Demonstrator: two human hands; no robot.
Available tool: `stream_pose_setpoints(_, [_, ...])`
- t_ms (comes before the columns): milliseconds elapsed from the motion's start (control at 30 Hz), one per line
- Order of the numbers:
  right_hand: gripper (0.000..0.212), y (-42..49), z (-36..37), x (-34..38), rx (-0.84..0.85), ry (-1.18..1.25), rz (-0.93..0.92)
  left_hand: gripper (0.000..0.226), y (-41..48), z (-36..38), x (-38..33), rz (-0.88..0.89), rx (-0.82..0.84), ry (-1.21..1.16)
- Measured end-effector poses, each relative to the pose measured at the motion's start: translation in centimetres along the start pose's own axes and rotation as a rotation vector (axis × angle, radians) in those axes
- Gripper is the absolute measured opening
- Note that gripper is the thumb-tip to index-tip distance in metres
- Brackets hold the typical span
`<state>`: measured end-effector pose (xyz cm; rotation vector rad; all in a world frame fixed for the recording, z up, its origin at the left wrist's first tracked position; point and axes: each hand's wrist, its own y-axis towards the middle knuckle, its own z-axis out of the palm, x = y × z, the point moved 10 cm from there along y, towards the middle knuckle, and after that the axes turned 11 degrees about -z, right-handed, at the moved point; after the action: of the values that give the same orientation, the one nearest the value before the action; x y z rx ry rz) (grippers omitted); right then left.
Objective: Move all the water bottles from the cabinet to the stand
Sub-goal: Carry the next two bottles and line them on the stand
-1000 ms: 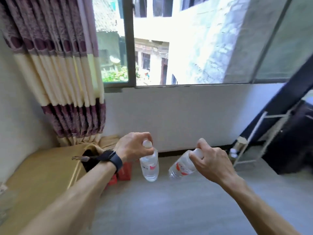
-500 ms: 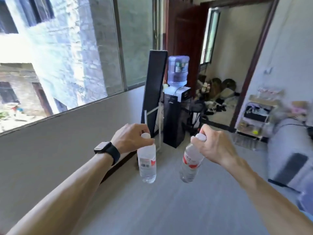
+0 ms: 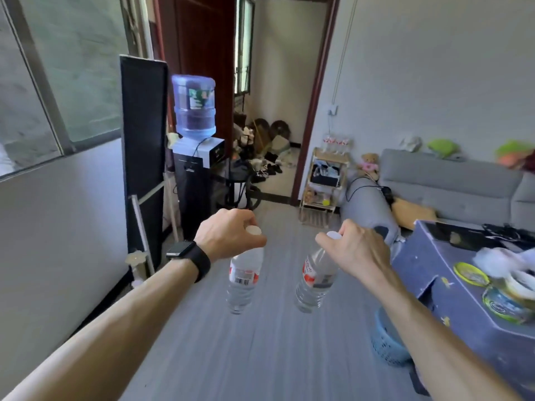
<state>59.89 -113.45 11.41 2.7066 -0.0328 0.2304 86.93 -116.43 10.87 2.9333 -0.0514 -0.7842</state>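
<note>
My left hand (image 3: pixel 230 234) grips a clear water bottle (image 3: pixel 244 280) by its white cap, and the bottle hangs upright over the grey floor. My right hand (image 3: pixel 357 248) holds a second water bottle (image 3: pixel 317 280) by the neck, tilted slightly left. Both bottles carry red and white labels. Far ahead, beside the doorway, stands a small wooden stand (image 3: pixel 325 180) with several water bottles (image 3: pixel 335 143) lined up on its top shelf. No cabinet shows in this view.
A water dispenser (image 3: pixel 197 157) and a tall black panel (image 3: pixel 143 146) stand along the left wall. On the right are a grey sofa (image 3: pixel 451 186), a blue table (image 3: pixel 451 282) with tins on it, and a blue basket (image 3: pixel 385 342) on the floor.
The view has swung right from the window and curtain to the room with the doorway and stand. Both hands keep their bottles; the right bottle hangs more upright than before.
</note>
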Motion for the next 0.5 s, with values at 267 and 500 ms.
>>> stream_pose_setpoints(267, [0.040, 3.0, 8.6, -7.6, 0.102, -0.005, 0.143, 0.033, 10.0, 9.3, -2.9, 0.048, 0.157, 0.022])
stream_pose_setpoints(500, [0.038, 11.3, 17.2, -14.9, 0.211, 0.160, 0.211, 0.032, 20.1, 19.7, -5.0, -0.013, 0.273, -0.009])
